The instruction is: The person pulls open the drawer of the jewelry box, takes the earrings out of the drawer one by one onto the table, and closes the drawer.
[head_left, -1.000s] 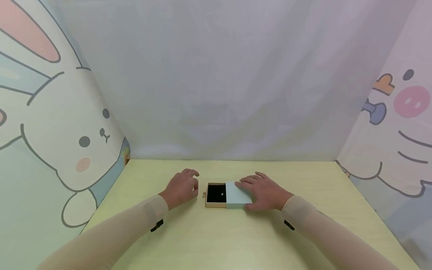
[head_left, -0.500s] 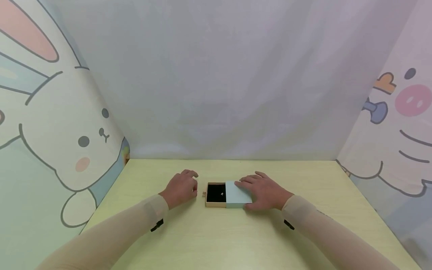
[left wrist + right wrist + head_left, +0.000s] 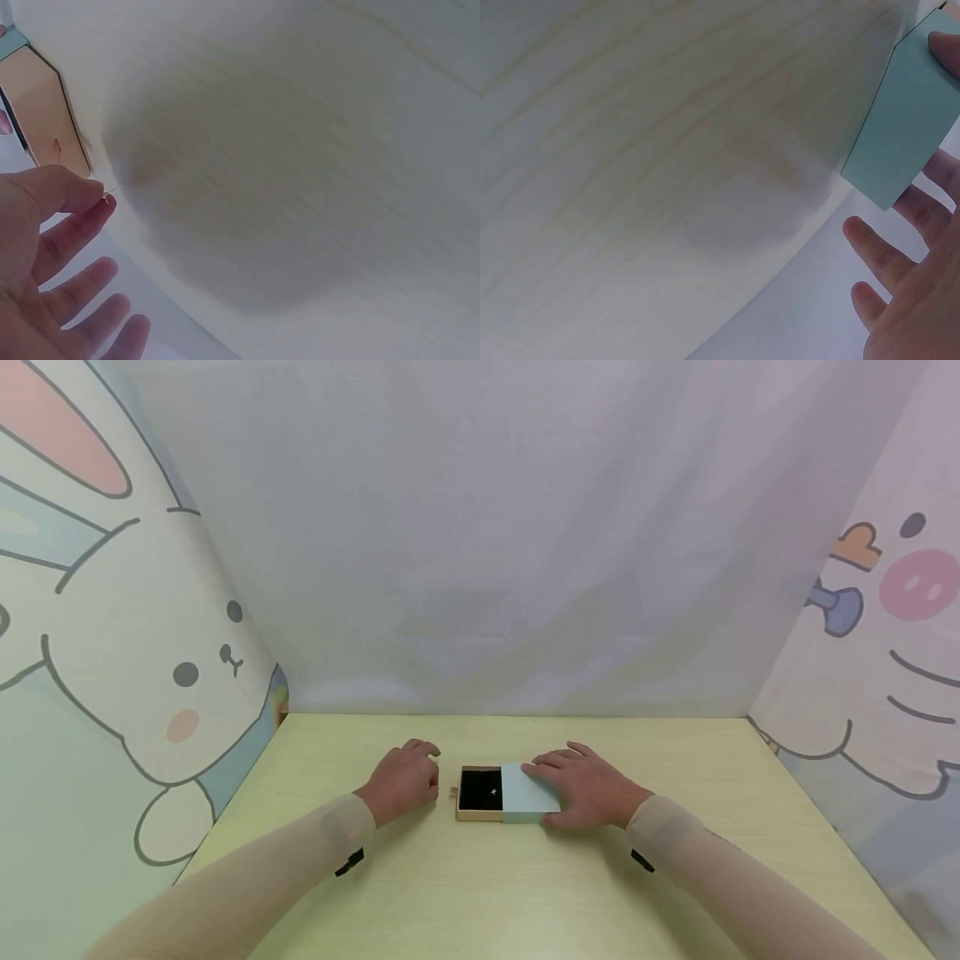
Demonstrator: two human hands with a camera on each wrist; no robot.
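On the table lies a slide-out jewelry box, its tan drawer (image 3: 480,816) pulled partway left from a pale blue sleeve (image 3: 525,787). A small star-shaped piece (image 3: 493,792) sits on the drawer's black lining. My right hand (image 3: 592,787) holds the sleeve's right end, thumb on the near side and fingers over the top and far side. Left of the drawer, my left hand (image 3: 402,783) pinches a tiny earring (image 3: 110,193) with a thin pin between thumb and index fingertip; the other fingers are spread. Most of the earring is hidden by the fingertips.
A short ribbon tab (image 3: 453,792) sticks out of the drawer's left end. The pale wooden table (image 3: 480,893) meets a plain light curtain (image 3: 480,568) at the back. Cartoon-printed curtains (image 3: 112,718) stand along both sides.
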